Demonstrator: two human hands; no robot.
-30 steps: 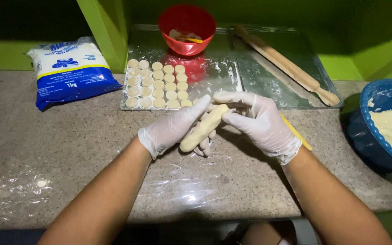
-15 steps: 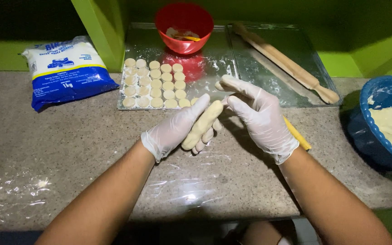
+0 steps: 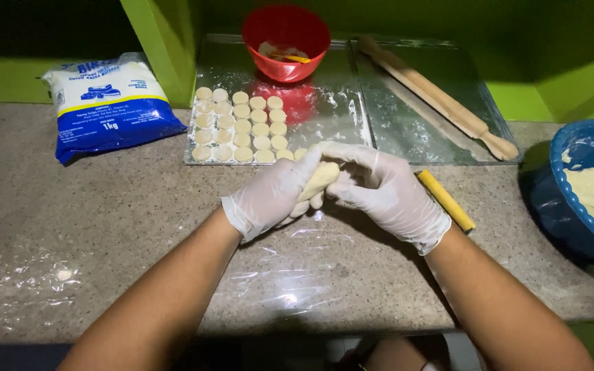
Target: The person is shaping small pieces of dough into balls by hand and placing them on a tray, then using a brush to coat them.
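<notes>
Both my hands wear white gloves and meet over the stone counter (image 3: 104, 227). My left hand (image 3: 273, 196) cradles a pale roll of dough (image 3: 319, 180) from below. My right hand (image 3: 383, 189) closes over the roll's far end, hiding most of it. Just beyond the hands, several small round dough pieces (image 3: 242, 127) lie in rows on a clear glass board (image 3: 324, 117).
A red bowl (image 3: 287, 34) stands at the back of the board. A wooden rolling pin (image 3: 438, 99) lies on a second glass board. A blue-and-white flour bag (image 3: 108, 103) is at left, a blue bowl of dough (image 3: 589, 185) at right, a yellow stick (image 3: 446, 200) beside my right wrist.
My right hand has closed down over the end of the dough roll, which showed at nearly full length before. Both hands have stayed in the same place above the counter.
</notes>
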